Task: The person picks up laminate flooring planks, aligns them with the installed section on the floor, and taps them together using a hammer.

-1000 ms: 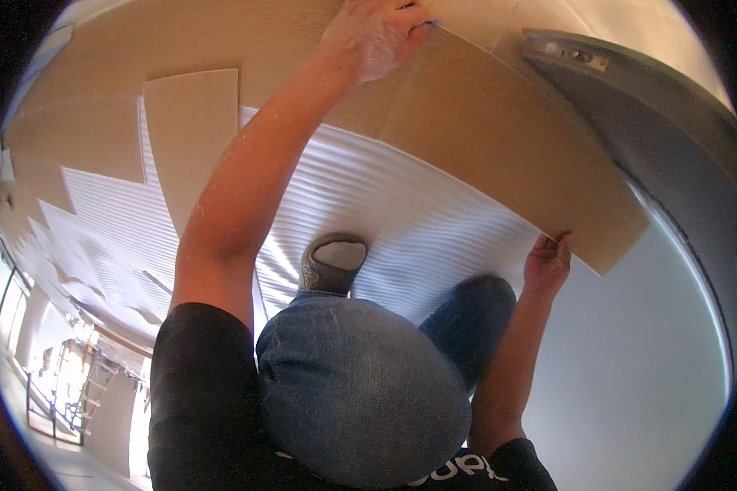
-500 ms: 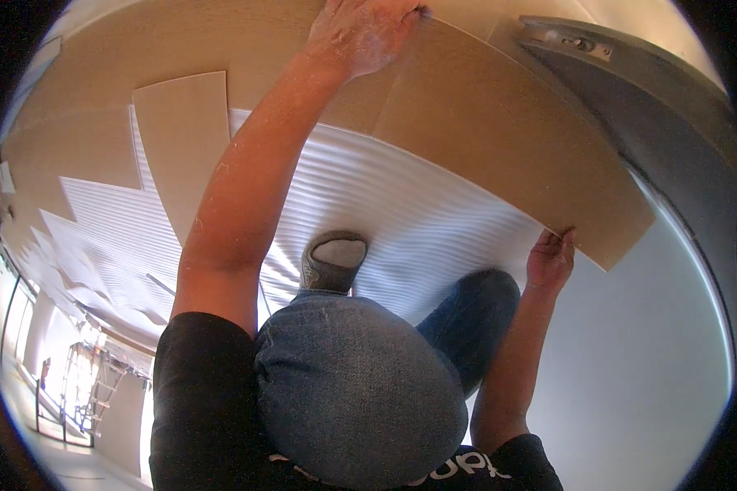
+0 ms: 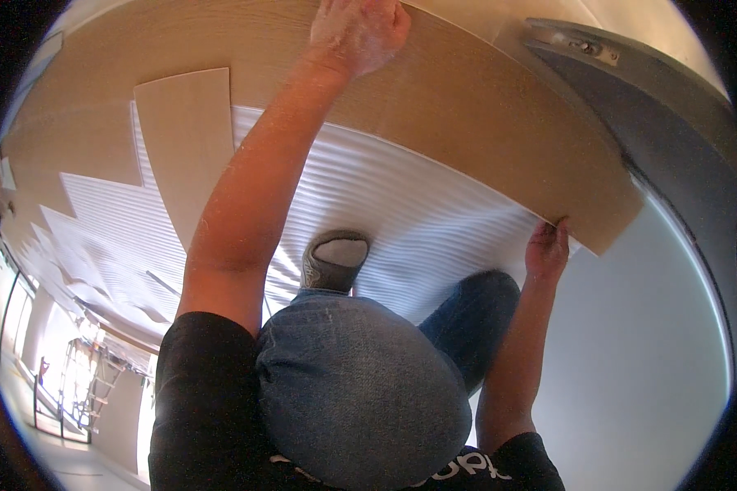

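Observation:
A long wood-look floor plank lies across the far side, its right end close to the pale wall. My right hand pinches the near edge of this plank by its right end, thumb and fingers closed on it. At the top of the view, my left hand is curled into a fist over the far part of the planks. Its fingertips are partly cut off by the frame, so whatever they hold is hidden. Ribbed white underlay spreads between the plank and my knees.
A loose plank piece lies over the underlay beside my left forearm. Laid planks step down at the left. A dark door with a metal latch plate stands at the right, by the wall. A ladder stands far left.
The plank's right end has shifted left and away from me, with my right hand following it slightly. The seam seen near my left hand no longer shows. My left hand has moved slightly left.

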### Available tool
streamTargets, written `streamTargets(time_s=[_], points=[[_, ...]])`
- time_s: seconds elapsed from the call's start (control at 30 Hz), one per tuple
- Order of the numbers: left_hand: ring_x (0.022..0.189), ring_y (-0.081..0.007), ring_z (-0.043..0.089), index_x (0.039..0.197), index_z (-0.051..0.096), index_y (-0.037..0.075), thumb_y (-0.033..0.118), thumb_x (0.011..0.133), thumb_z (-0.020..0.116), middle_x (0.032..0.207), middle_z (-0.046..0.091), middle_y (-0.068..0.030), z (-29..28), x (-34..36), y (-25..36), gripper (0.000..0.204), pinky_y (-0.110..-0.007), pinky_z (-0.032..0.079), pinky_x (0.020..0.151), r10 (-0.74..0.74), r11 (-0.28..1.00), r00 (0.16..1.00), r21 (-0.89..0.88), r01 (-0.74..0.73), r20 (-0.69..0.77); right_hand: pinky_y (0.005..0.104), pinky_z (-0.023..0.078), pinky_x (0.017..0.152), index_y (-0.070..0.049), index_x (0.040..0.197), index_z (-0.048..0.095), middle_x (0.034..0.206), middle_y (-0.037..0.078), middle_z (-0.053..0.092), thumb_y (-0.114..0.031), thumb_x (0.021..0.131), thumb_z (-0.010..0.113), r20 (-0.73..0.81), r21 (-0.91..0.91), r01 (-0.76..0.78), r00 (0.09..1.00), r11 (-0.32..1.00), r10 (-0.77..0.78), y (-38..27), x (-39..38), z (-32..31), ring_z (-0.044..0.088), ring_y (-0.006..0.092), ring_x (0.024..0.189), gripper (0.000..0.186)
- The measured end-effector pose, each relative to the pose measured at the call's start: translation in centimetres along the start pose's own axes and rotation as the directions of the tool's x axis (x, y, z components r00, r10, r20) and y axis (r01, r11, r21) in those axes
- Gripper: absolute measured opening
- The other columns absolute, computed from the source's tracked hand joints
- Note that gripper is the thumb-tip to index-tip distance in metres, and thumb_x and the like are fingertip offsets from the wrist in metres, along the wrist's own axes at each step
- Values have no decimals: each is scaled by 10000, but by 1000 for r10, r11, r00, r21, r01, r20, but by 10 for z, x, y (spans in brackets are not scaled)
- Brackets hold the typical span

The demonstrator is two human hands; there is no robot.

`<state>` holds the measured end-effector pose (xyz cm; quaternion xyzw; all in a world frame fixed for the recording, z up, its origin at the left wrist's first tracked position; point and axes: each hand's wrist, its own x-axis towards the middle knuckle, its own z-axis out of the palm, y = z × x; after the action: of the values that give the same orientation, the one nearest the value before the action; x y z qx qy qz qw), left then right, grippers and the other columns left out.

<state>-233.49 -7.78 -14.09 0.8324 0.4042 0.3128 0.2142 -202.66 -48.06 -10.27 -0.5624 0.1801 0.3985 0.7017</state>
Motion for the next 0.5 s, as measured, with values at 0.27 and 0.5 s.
streamTargets(time_s=[0.27,0.5], points=[[1076,-340,577,933,667,101,127,828,658,1025,628,-110,-4,3,11,109,-486,459,946,47,996,997,73,-52,61,373,561,1049,7,1267,645,1291,130,685,-83,995,649,-16,48,-31,999,998,31,7,5,-12,643,235,1212,286],[1063,-328,568,970,658,103,196,850,697,1041,613,-97,-13,-2,10,156,-491,458,941,72,997,990,26,-76,118,383,579,1013,-7,1248,661,1258,107,700,-92,1008,635,-50,-130,7,999,992,-13,9,7,-5,663,233,1157,256]])
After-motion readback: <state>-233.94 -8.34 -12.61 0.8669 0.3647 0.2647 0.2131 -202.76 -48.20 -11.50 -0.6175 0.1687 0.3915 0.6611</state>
